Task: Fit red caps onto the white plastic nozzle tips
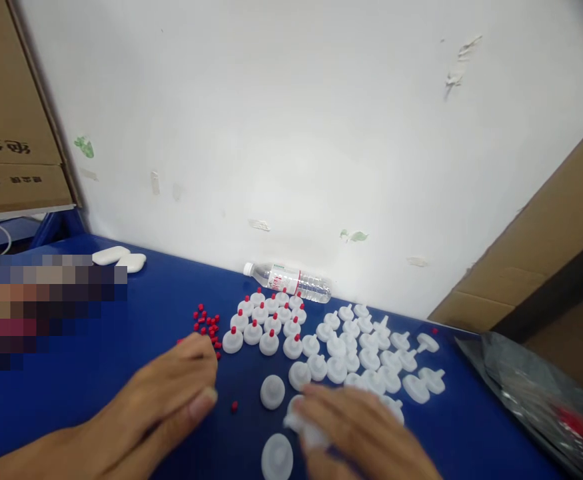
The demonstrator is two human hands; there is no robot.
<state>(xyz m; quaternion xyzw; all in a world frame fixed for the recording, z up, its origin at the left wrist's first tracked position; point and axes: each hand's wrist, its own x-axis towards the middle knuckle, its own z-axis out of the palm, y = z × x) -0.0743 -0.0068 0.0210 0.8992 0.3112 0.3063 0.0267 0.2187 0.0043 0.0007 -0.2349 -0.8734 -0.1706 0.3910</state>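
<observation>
My left hand (171,393) is curled over the blue table beside a cluster of small red caps (211,331); its fingertips are bent out of sight, and whatever they may hold is hidden. Blurred by motion, my right hand (358,430) has its fingers and thumb around a white nozzle lid (315,435) among the uncapped ones. Rows of white nozzle lids with red tips (269,343) stand upright between the hands and the wall. Plain white nozzle lids (370,358) lie crowded to the right. Two more lids, one (272,392) and another (277,457), lie between my hands, near a single red cap (234,406).
A clear water bottle (314,287) lies against the white wall. Two white rounded objects (132,263) rest at back left, near a pixelated area. Cardboard boxes stand left (16,113) and right (531,233). A grey plastic bag (526,387) lies at the right edge.
</observation>
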